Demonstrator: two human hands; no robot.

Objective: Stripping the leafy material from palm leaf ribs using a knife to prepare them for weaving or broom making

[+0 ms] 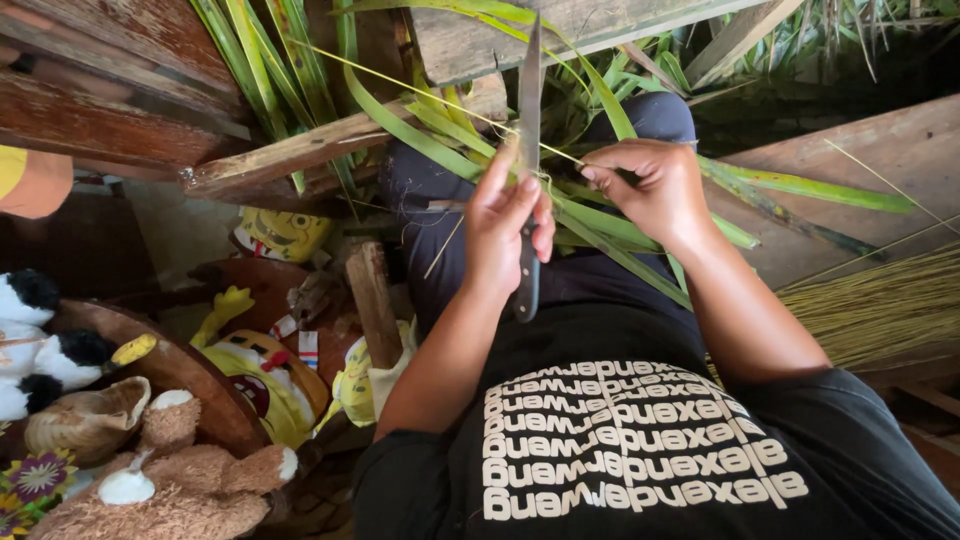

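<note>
A seated person in a black printed shirt strips a long green palm leaf [600,225] across the lap. The left hand [505,225] is wrapped around the handle of one long knife [528,120], blade pointing to the far side, fingers curled tight. The right hand [650,190] pinches the leaf's thin pale midrib [440,100] between thumb and fingertips, the strand running taut to the far left. More green leaves [270,60] lean against weathered wooden planks [290,155] at the far left. At the right, one bundle of dried yellow-tan midribs [870,305] lies on a wooden board. At the near left, a round wooden basin [185,370] holds a brown plush bear [170,480], a black-and-white plush toy [40,345] and a woven straw piece. Beside it lie yellow cartoon plush toys [265,380], one bearing a small red-and-white tag.
</note>
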